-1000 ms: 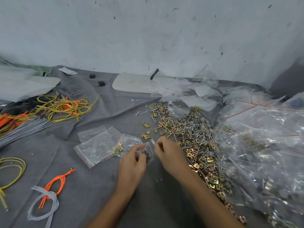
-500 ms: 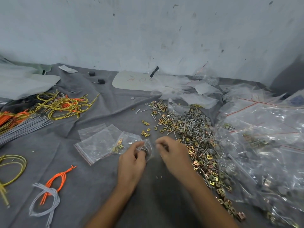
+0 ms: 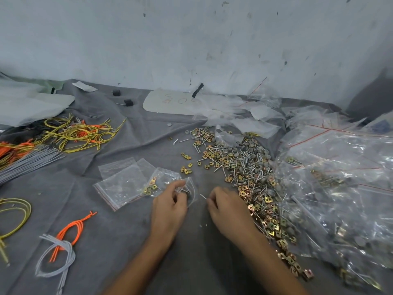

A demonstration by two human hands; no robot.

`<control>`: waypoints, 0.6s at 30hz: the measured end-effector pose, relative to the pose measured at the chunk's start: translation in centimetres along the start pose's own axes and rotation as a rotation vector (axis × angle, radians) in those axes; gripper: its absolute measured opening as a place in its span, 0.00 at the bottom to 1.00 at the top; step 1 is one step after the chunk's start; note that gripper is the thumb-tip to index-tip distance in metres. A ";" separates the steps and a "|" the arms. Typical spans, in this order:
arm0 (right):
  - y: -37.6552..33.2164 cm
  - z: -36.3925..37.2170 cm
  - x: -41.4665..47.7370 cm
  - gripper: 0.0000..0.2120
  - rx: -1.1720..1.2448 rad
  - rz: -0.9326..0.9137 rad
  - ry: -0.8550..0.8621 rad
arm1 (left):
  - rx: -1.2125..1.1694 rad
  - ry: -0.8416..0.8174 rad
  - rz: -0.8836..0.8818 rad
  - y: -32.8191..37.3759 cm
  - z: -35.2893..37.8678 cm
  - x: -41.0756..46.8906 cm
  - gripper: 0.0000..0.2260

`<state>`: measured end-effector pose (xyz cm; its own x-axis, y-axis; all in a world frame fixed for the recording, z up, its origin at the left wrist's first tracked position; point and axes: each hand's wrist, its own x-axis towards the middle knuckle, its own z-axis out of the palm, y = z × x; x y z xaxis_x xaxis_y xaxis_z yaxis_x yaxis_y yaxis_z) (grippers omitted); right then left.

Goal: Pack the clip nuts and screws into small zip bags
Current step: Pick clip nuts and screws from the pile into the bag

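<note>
One small zip bag (image 3: 192, 186) is gripped in the left hand (image 3: 170, 207). One screw (image 3: 203, 196) is pinched by the right hand (image 3: 227, 207), just right of that bag. The heap of clip nuts and screws (image 3: 244, 173), too many to be counted, is spread right of both grips.

Grey cloth (image 3: 119, 241) covers the work surface; scuffed pale wall (image 3: 191, 39) behind. Far left: tangle of yellow wire loops (image 3: 80, 136) with orange strands mixed in, and just below it a bundle of straight grey cables (image 3: 27, 165). Near left: 1 orange cord (image 3: 73, 229) crossing 1 looped grey cord (image 3: 63, 254). By the wall: white card (image 3: 161, 103) with orange writing, illegible. 2 small black blocks (image 3: 116, 93) (image 3: 128, 102) lie left of the card, near each other.
</note>
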<state>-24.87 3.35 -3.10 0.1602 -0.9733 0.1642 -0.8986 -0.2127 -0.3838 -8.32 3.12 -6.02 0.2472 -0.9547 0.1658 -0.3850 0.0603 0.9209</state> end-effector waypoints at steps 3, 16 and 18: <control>-1.3 -0.2 -0.2 0.06 0.124 -0.040 0.035 | 0.005 -0.011 0.027 -0.1 0.0 0.1 0.16; 0.3 -1.3 4.9 0.04 0.227 0.041 0.044 | -0.058 0.001 0.020 -0.6 0.2 0.3 0.17; 2.6 -2.2 6.4 0.05 0.128 0.105 0.032 | -0.058 0.003 0.000 -0.6 0.3 0.3 0.16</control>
<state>-27.10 -3.26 -1.07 0.0529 -0.9880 0.1452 -0.8501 -0.1209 -0.5126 -8.29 2.67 -6.58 0.2502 -0.9537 0.1669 -0.3331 0.0771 0.9397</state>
